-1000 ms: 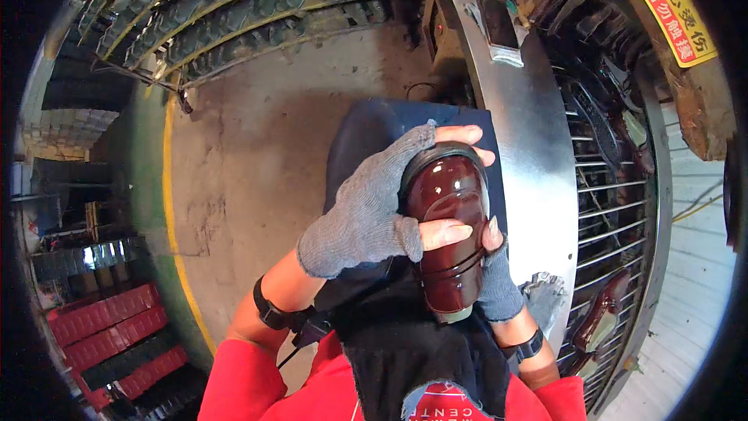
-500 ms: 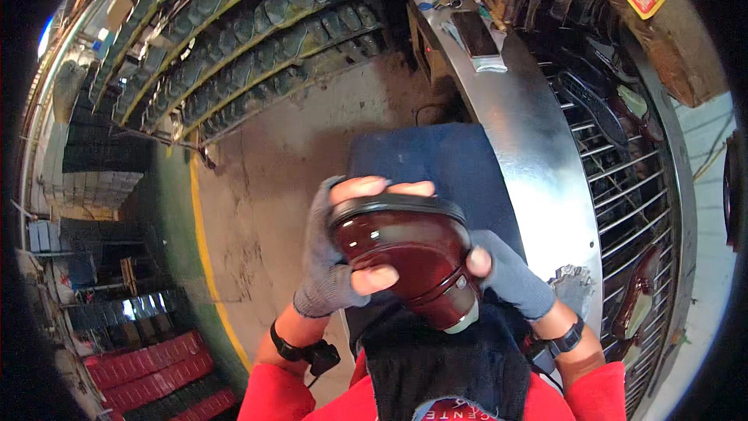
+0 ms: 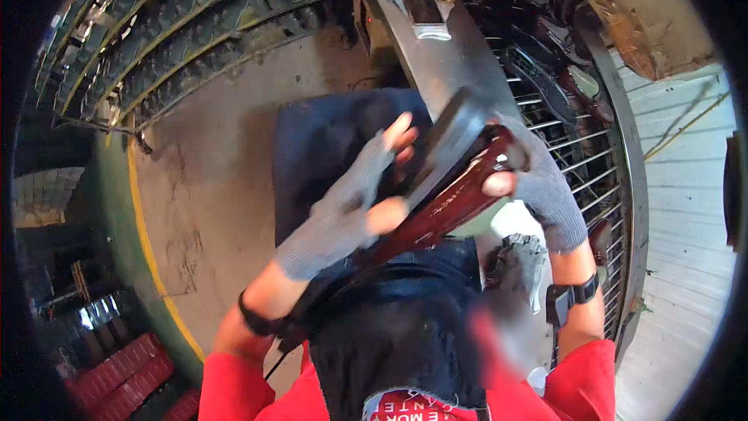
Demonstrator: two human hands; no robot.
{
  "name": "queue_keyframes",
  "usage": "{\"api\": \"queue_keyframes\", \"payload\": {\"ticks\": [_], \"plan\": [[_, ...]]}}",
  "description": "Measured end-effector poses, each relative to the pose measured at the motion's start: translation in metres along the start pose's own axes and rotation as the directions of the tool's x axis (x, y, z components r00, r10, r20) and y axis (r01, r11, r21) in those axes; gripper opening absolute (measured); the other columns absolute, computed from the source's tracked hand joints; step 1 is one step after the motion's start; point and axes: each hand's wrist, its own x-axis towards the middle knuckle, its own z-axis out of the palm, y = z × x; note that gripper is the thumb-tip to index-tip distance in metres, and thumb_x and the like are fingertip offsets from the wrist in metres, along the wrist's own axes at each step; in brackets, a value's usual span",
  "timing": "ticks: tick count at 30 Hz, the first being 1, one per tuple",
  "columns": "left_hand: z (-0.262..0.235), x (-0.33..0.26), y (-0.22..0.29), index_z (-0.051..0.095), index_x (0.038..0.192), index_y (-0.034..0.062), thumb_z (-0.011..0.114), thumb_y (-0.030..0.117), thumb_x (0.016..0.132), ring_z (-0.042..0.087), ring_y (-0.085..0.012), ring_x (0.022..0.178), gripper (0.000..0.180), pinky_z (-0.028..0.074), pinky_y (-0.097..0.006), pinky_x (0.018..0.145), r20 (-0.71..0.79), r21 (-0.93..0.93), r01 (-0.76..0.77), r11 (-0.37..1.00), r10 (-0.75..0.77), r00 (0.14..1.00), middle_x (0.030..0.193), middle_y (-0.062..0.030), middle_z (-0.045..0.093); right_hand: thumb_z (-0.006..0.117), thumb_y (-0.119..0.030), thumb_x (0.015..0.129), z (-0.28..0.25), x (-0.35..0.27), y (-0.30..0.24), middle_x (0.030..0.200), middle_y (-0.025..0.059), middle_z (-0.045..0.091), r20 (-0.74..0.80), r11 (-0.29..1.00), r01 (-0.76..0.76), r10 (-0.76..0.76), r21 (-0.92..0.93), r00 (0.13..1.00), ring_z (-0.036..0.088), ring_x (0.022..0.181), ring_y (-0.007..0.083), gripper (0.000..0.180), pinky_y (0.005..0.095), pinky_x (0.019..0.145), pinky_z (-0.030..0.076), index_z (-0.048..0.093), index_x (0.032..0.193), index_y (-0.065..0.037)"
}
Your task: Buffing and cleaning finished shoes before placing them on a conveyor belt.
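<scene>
A glossy dark red leather shoe [image 3: 448,210] with a black sole [image 3: 452,144] is tilted on its side above my lap. A pale green form shows at its opening. My right hand [image 3: 549,191], in a grey fingerless glove, is closed around the shoe's upper right end, thumb on the leather. My left hand [image 3: 339,206], gloved the same way, is beside the sole with fingers stretched out and apart. Its thumb lies close to the shoe; whether it touches cannot be made out. Motion blurs the sole and fingertips.
A metal counter [image 3: 456,70] carries a dark phone [image 3: 421,4] and keys. To its right, a barred rack [image 3: 580,144] holds several shoes. A grey rag [image 3: 518,265] is by my right forearm. Shelves of dark shoe-shaped pieces [image 3: 210,15] stand far left, red stacked pieces [image 3: 125,370] lower left.
The shoe has turned from its upper facing me to its side, with the sole toward the left. My left hand has loosened from it and spread; my right hand has risen with it.
</scene>
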Motion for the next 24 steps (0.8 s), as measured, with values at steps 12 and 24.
{"api": "queue_keyframes", "payload": {"ticks": [12,24], "plan": [[0.017,0.006,-0.026,0.057,0.135,0.0061,0.048,0.049,0.108,0.051,-0.0073,0.103,0.051,0.042,-0.023,0.089,-0.306,0.355,-0.040,0.934,0.157,0.939,0.118,0.0011,0.056,0.099,-0.047,0.063,0.026,0.022,0.017,0.109,0.0166,0.073,0.328,0.716,0.288,-0.087,-0.636,0.941,0.074,0.104,0.0312,0.081,0.0395,0.094,0.055,0.067,0.122,-0.002],[0.028,-0.021,-0.009,0.050,0.135,0.0002,0.058,0.068,0.094,0.051,-0.0205,0.121,0.079,0.040,-0.036,0.108,-0.321,0.351,0.015,0.936,0.106,0.941,0.128,-0.0089,0.052,0.095,-0.045,0.062,0.055,0.005,0.007,0.099,0.0188,0.070,0.327,0.657,0.395,-0.231,-0.643,0.916,0.072,0.092,0.0407,0.075,0.0425,0.081,0.057,0.064,0.117,-0.004]]}}
